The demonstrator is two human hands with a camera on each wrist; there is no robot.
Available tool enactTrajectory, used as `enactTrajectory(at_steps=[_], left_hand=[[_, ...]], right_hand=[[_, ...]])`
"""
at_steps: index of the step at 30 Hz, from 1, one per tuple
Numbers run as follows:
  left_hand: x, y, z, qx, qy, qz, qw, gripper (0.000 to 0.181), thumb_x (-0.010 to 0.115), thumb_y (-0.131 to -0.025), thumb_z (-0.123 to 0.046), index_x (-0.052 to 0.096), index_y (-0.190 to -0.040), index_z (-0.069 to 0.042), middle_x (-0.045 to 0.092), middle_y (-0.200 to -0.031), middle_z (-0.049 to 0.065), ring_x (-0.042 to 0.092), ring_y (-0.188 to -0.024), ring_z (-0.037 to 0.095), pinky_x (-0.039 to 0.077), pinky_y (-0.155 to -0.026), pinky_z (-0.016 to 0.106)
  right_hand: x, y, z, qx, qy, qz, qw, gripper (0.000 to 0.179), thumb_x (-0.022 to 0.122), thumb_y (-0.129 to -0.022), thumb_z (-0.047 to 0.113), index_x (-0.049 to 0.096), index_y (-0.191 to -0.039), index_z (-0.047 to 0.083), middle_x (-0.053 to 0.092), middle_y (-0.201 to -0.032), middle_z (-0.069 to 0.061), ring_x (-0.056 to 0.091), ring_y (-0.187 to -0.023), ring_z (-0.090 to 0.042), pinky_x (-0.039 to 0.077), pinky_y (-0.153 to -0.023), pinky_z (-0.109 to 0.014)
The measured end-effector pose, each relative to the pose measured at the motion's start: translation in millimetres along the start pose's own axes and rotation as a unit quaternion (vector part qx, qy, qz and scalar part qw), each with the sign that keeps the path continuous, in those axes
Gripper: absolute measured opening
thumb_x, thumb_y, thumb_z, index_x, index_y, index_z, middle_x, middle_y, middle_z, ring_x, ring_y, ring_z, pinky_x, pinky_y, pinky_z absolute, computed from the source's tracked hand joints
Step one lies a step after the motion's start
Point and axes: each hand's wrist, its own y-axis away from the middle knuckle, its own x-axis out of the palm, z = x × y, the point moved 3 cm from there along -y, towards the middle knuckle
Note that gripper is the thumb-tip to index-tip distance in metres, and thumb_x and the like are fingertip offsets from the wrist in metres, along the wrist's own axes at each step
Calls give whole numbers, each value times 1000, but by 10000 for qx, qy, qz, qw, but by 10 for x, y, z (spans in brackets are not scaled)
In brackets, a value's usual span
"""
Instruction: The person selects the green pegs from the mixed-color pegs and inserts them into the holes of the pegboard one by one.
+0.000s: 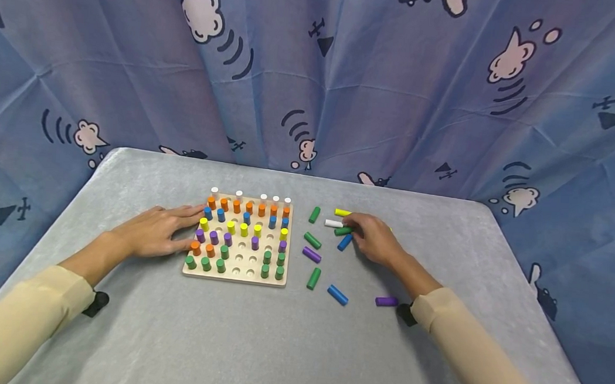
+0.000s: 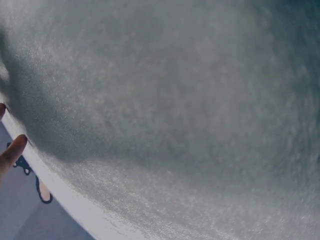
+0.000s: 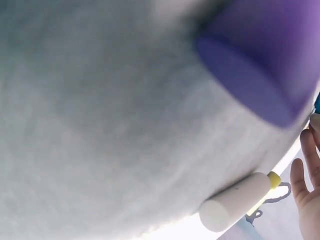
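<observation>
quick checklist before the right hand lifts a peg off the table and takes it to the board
1. Left hand steadies the peg board: ok, fingers rest at its left edge.
2. Right hand on a loose peg: ok, fingertips are at the green peg beside the white peg.
3. Firm pinch on that peg: cannot tell, fingers hide it.
4. Free holes left in the board: ok, several empty holes in the lower middle rows.
5. Path to the board: not ok, another green peg and a purple peg lie between; lift over them.
</observation>
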Motion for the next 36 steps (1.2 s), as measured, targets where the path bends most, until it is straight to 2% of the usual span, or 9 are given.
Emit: enactTrajectory(at_steps=[9,16,26,33,36], left_hand=[[-5,-1,-7,-65,-5,64,10000,70,54,-99,-49,40,-152,-8,31,-161,11,37,-142,37,38,-101,65],[-12,3,-14,-44,13,67,10000,70,53,-99,-50,40,-152,-7,31,-160,12,36,-142,38,37,-101,66],[-1,1,-6,-12,7,56,10000,69,53,-99,-49,40,-152,-6,32,-160,13,37,-142,38,37,-101,66],[-3,-6,-7,-18,-10,65,10000,70,53,-99,-50,40,-152,-6,31,-160,12,37,-142,38,38,-102,66],[-5,-4,-5,-27,-22,71,10000,70,53,-99,-49,40,-152,-6,32,-160,12,37,-142,38,38,-101,65]], right_hand=[[-134,4,69,236,-86,6,9997,32,67,-89,-5,66,-121,3,71,-111,-11,64,-108,-29,48,-97,-51],[-207,-11,127,-84,-211,-75,9997,34,69,-89,-4,66,-122,2,71,-110,-13,65,-104,-28,49,-95,-51],[-156,-41,194,-85,-375,-232,9990,32,71,-88,-4,67,-119,2,74,-105,-11,68,-101,-27,49,-95,-51],[-141,-45,261,-210,58,-404,9989,29,73,-87,0,69,-116,4,74,-105,-9,70,-99,-25,53,-88,-47],[-164,-54,311,-330,36,-452,9984,30,73,-88,0,69,-117,3,74,-105,-9,70,-99,-25,53,-89,-48]])
